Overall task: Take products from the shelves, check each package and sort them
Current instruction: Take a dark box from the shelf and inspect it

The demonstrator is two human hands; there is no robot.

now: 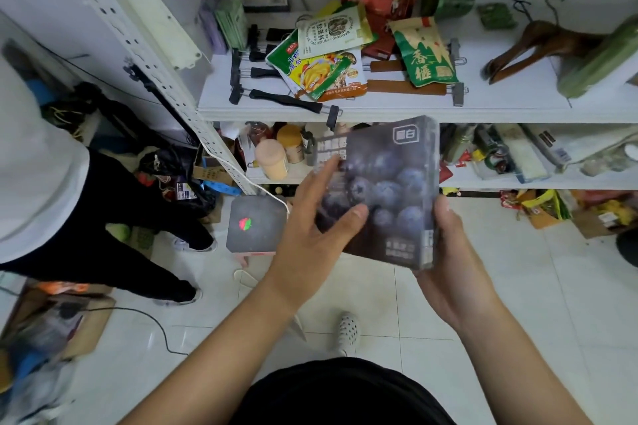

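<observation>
A dark box printed with blueberries point(390, 190) is held up in front of the shelves, its printed face toward me. My left hand point(310, 228) grips its left edge, thumb on the front and fingers reaching up along the side. My right hand point(448, 252) grips the lower right corner from beneath, thumb along the right edge. On the upper white shelf point(379, 107) lies a heap of snack pouches point(324, 59), with a green and tan bag point(426, 52) next to it.
Black and wooden clip hangers point(283, 98) lie on the upper shelf, a green box point(600, 59) at its right end. The lower shelf point(518, 179) holds jars and bottles. A grey stool point(255, 224) stands on the tiled floor. Another person's legs point(114, 217) are at left.
</observation>
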